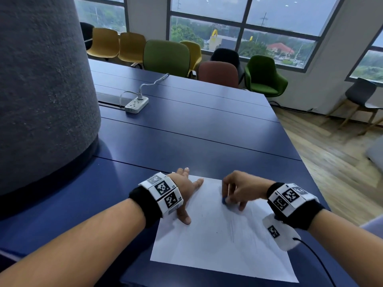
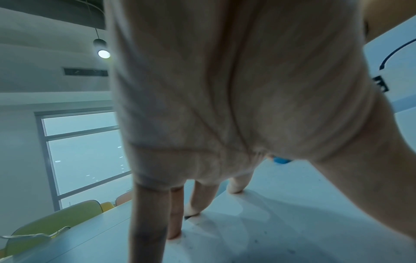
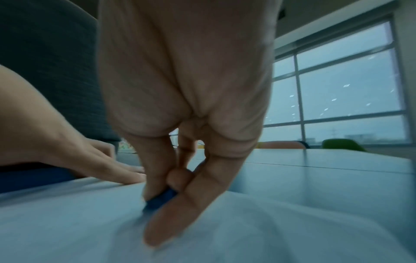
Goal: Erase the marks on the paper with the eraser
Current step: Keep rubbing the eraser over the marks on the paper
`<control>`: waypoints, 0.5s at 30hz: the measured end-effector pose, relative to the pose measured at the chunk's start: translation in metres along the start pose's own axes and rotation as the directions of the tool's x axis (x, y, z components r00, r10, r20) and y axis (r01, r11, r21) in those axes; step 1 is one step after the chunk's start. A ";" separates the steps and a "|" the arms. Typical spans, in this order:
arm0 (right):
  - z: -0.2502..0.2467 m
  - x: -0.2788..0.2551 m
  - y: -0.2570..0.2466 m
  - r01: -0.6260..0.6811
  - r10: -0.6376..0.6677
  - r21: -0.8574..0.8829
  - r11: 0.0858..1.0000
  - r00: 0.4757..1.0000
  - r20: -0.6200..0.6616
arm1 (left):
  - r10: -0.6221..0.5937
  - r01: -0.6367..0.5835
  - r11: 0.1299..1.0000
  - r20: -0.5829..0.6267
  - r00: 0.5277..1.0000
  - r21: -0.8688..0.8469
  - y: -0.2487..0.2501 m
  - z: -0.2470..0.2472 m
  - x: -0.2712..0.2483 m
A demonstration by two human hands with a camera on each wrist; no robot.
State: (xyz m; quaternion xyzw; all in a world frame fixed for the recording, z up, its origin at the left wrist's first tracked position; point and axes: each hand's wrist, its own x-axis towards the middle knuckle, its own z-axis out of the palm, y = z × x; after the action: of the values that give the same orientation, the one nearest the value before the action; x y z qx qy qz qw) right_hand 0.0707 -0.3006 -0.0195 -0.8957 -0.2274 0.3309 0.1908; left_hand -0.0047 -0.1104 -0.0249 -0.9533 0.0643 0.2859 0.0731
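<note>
On the dark blue table (image 1: 186,131), your left hand (image 1: 184,189) lies flat with fingers spread, pinning the thin white paper sheet (image 1: 217,241). Your right hand (image 1: 238,189) pinches the small blue rubber eraser (image 1: 224,200) against the sheet's far half. Paper this light likely creases easily, so keep pressing near the rubbing.

Blue worktop, white paper, blue eraser.
The worktop (image 1: 186,129) is deep navy; on it the paper (image 1: 207,245) is white with faint grey pencil marks (image 1: 232,233). Inside the right hand's (image 1: 238,189) grip, the eraser (image 1: 224,200) is bright blue. Both wrists wear black bands (image 1: 145,206) bearing white panels (image 1: 163,191) with black square-code patterns. Beyond the grip stand green, yellow and rust chairs (image 1: 165,56).
</note>
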 end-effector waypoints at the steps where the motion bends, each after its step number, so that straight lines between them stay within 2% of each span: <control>1: -0.005 0.004 0.002 -0.009 0.012 0.033 0.999 0.995 -0.097 | -0.002 0.002 1.000 0.003 1.000 0.000 0.000 0.000 -0.001; 2: -0.007 0.005 0.004 -0.013 0.021 0.057 0.998 0.989 -0.146 | -0.003 0.003 1.000 0.003 1.000 0.002 0.000 0.000 -0.001; 3: -0.006 0.004 0.005 -0.011 0.018 0.059 0.998 0.991 -0.135 | -0.003 0.003 1.000 0.000 1.000 0.004 0.000 0.000 -0.001; 6: 0.007 -0.007 0.000 0.025 -0.022 -0.022 0.999 0.992 0.125 | -0.002 0.002 1.000 -0.002 1.000 0.006 0.000 0.000 -0.001; 7: 0.007 -0.008 0.000 0.023 -0.018 -0.028 0.999 0.987 0.157 | -0.002 0.002 1.000 0.001 1.000 0.005 0.000 0.000 0.000; 8: 0.005 -0.005 0.000 0.015 -0.012 -0.020 1.000 0.992 0.129 | -0.002 0.002 1.000 0.002 1.000 0.004 0.000 0.000 0.000; 11: -0.006 0.006 0.002 -0.014 0.019 0.054 0.998 0.996 -0.092 | -0.004 0.004 1.000 0.006 1.000 0.002 0.000 -0.001 -0.001; 12: -0.005 0.006 0.003 -0.013 0.019 0.062 0.998 0.994 -0.108 | -0.006 0.006 1.000 0.003 1.000 0.006 0.000 -0.001 -0.001; 13: -0.003 0.003 0.001 -0.002 0.006 0.048 0.999 0.997 -0.075 | -0.007 0.007 1.000 -0.001 1.000 0.011 0.000 -0.001 -0.001; 15: 0.006 -0.006 -0.002 0.025 -0.024 -0.006 1.000 0.995 0.101 | -0.004 0.004 1.000 -0.008 1.000 0.014 0.000 0.000 0.000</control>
State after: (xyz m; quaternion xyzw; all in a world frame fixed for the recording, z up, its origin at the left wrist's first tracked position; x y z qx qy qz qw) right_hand 0.0619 -0.3009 -0.0195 -0.8757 -0.2490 0.3724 0.1801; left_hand -0.0044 -0.1105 -0.0245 -0.9541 0.0647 0.2813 0.0802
